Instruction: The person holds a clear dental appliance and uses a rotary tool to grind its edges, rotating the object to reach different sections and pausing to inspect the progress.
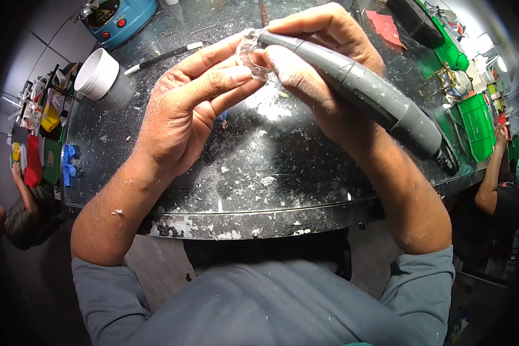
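Between the thumb and fingers of my left hand (181, 104) is a small clear plastic piece (247, 53), curved like a dental splint. My right hand (311, 83) is wrapped around a dark grey rotary handpiece (366, 86), its cord end pointing down to the right. The handpiece's front end meets the clear piece near my right fingertips; the bur itself is hidden or too small to make out. White dust coats my right thumb. Both hands are close together above the dark, speckled workbench (254, 179).
A white tub (97, 74), a blue machine with red buttons (118, 23) and a marker pen (164, 57) are at the back left. Green bins (476, 124), a red sheet (386, 29) and a metal articulator-like device (452, 83) stand right. Other people sit at both sides.
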